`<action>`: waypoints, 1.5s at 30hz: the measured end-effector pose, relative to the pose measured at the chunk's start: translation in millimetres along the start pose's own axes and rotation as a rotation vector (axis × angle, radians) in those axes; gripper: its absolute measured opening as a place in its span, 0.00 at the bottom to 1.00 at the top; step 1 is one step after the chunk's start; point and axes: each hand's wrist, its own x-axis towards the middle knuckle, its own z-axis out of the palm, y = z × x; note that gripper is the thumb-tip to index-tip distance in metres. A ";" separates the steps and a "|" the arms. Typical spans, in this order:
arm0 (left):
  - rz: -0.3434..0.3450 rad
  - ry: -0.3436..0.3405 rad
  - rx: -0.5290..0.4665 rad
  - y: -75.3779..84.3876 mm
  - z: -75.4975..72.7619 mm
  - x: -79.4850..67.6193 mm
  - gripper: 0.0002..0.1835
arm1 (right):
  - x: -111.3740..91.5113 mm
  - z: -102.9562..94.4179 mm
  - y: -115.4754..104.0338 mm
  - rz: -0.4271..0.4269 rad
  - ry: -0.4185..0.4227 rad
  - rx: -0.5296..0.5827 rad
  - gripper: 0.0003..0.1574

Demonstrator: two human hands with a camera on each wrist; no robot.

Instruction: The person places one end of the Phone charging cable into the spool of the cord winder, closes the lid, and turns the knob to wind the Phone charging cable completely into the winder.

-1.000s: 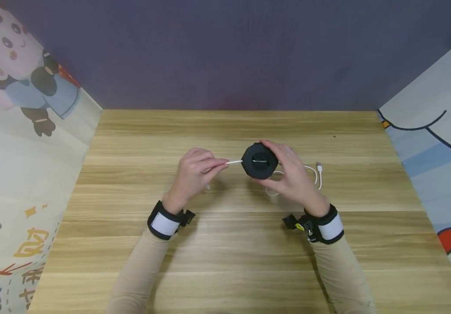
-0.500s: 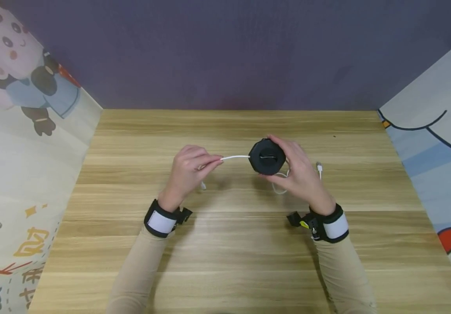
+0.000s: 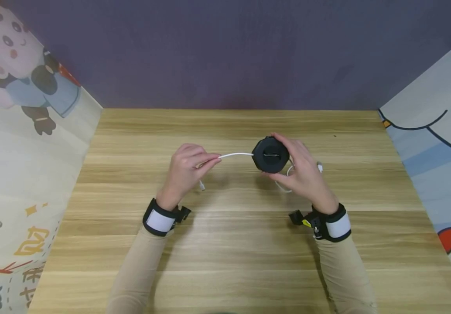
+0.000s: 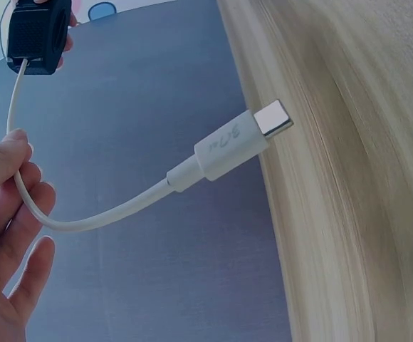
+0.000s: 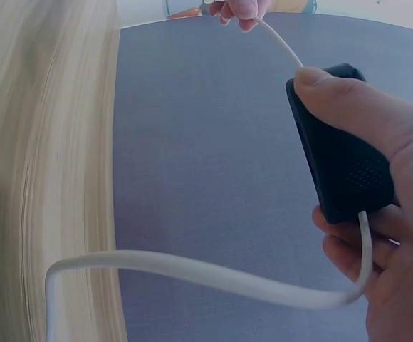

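My right hand (image 3: pixel 305 174) grips a black many-sided cable winder (image 3: pixel 270 155) by its edge, thumb on one side and fingers on the other. A white charging cable (image 3: pixel 236 154) comes out of the winder's left side. My left hand (image 3: pixel 188 168) pinches that cable between thumb and fingertips, and the stretch between the hands bows slightly. Past the left fingers, the cable curves to a USB-C plug (image 4: pixel 236 142) hanging free in the left wrist view. In the right wrist view, more cable (image 5: pixel 192 271) leaves the winder's other end and loops out.
Beneath both hands lies a wood-grain table (image 3: pixel 241 261). A USB plug (image 3: pixel 319 166) of the cable shows beside the right hand. A dark grey-blue panel (image 3: pixel 233 56) stands at the back edge, with printed cartoon sheets (image 3: pixel 25 152) at either side.
My right hand has moved right and slightly away with the winder, while my left hand has moved a little left. The white cable between them is longer.
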 end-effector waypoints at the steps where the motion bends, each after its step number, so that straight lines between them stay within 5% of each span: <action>1: 0.000 -0.001 0.001 -0.2 -0.2 -0.1 0.06 | -0.1 -0.1 0.1 -0.001 -0.001 0.001 0.62; 32: -0.034 0.040 0.051 -8.5 -9.8 -1.0 0.07 | -3.3 -8.6 5.0 0.039 0.016 -0.004 0.63; 45: -0.052 -0.012 0.036 -11.0 -8.7 -2.7 0.07 | -2.6 -10.9 6.0 0.041 0.027 -0.003 0.63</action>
